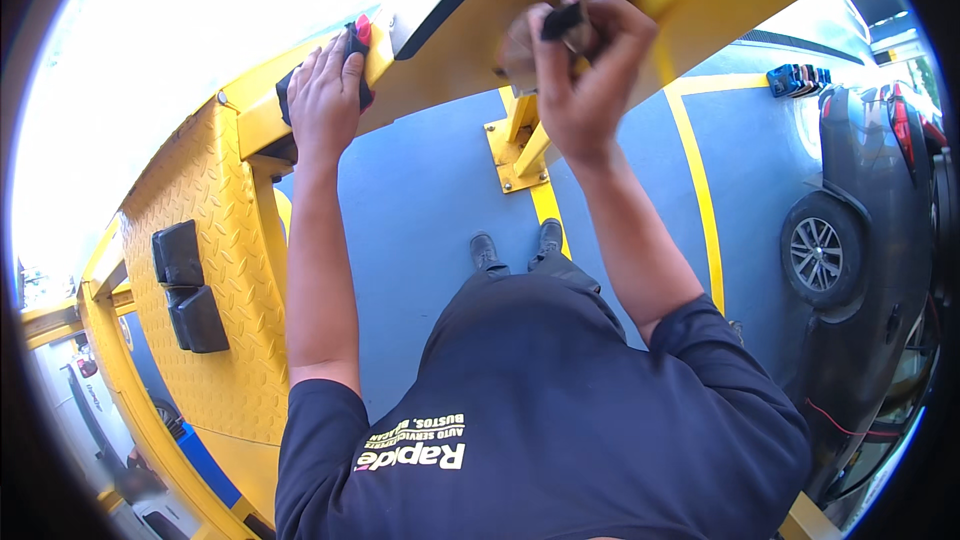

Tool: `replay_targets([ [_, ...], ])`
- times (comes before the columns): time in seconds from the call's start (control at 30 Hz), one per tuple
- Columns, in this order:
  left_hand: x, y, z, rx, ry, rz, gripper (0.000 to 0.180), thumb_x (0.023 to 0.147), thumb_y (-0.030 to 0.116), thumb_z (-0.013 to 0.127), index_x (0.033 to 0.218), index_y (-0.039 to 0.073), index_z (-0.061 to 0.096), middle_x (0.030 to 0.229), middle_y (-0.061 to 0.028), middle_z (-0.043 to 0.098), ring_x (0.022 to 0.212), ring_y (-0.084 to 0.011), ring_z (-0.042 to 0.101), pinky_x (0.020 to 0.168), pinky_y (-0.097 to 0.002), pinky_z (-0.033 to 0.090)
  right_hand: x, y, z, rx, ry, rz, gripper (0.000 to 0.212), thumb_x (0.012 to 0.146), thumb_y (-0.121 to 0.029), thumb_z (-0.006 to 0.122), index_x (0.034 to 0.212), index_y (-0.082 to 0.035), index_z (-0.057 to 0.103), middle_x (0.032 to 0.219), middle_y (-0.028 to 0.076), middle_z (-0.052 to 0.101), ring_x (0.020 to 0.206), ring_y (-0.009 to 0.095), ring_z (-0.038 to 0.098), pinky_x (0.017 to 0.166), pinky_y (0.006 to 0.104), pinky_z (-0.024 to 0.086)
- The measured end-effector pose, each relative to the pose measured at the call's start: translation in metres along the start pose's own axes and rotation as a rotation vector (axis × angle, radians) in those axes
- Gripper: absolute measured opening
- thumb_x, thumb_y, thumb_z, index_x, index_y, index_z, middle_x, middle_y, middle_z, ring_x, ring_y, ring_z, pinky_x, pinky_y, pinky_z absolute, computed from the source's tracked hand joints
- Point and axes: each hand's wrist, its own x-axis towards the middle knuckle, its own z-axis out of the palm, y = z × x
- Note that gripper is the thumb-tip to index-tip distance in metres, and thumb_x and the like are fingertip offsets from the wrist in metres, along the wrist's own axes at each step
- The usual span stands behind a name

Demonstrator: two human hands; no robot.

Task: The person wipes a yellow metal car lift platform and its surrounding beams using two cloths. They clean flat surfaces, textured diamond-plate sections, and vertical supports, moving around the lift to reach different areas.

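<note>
Garage bay: blue-grey floor [430, 190] with yellow lane lines, a dark car [860, 270] parked at the right, a small blue rack of tools [797, 79] on the floor near it. Person stands at a yellow vehicle lift; the chequer-plate ramp [200, 340] runs down the left side with two black rubber blocks [188, 285] sitting on it. Yellow post base [515, 150] is bolted to the floor just ahead of the black shoes [515, 245].

Left hand [325, 90]: palm down, fingers flat and spread over a black pad [352, 48] on the yellow crossbeam [440, 80], right beside a red button [363, 28]. Looks like a bracing hold, not a grip — hand is pressed flat, not wrapped round anything. Forearm runs nearly straight up from the shoulder, elbow extended.

Right hand [585, 70]: raised to the same beam further right, fingers curled tight round a small black part [565, 20] against the underside of the lift. Clenched on it; thumb and forefinger pinch the top. Exactly what the part is, can't tell — it's mostly hidden by fingers. Wrist bent back, forearm angled in from lower right.

Both arms up at beam height, so the work sits just in front of the head, above the floor.
</note>
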Motion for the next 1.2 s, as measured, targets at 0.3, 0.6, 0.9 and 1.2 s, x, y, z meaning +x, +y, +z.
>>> replay_targets([
  [0.3,0.018,-0.019,-0.002,0.028,-0.097,-0.001,0.059,0.113,0.05,0.038,0.152,0.014,0.062,0.147,-0.0097,0.067,0.14,-0.0304,0.057,0.12,-0.0466,0.035,-0.113,0.018,0.087,-0.042,-0.258,0.229,0.025,0.092,-0.026,0.082,0.107,-0.009,0.071,0.096,0.008,0.072,0.085,0.03,0.073,0.072,0.0404,0.057],
  [0.6,0.012,-0.007,-0.01,-0.03,-0.132,-0.011,0.056,0.113,0.048,0.04,0.148,0.014,0.065,0.143,-0.0081,0.069,0.136,-0.0297,0.059,0.118,-0.0461,0.035,-0.012,0.017,0.056,-0.073,0.098,-0.062,0.017,0.096,-0.012,0.079,0.109,-0.005,0.069,0.092,0.012,0.073,0.077,0.032,0.071,0.069,0.0369,0.056],
  [0.9,0.019,-0.009,-0.015,-0.074,-0.144,-0.002,0.054,0.113,0.046,0.041,0.147,0.013,0.066,0.143,-0.0079,0.069,0.137,-0.0292,0.058,0.118,-0.0455,0.035,-0.157,0.051,0.076,-0.165,-0.385,0.407,0.023,0.096,-0.015,0.076,0.115,-0.006,0.066,0.107,0.017,0.073,0.097,0.042,0.071,0.082,0.0491,0.059],
  [1.2,0.019,-0.01,-0.008,-0.029,-0.16,-0.034,0.054,0.113,0.046,0.041,0.144,0.01,0.066,0.144,-0.0079,0.068,0.136,-0.0317,0.058,0.116,-0.0484,0.035,0.013,0.021,0.069,-0.254,0.275,-0.105,0.021,0.103,-0.017,0.072,0.114,-0.001,0.063,0.102,0.016,0.064,0.094,0.04,0.061,0.084,0.045,0.047],
])
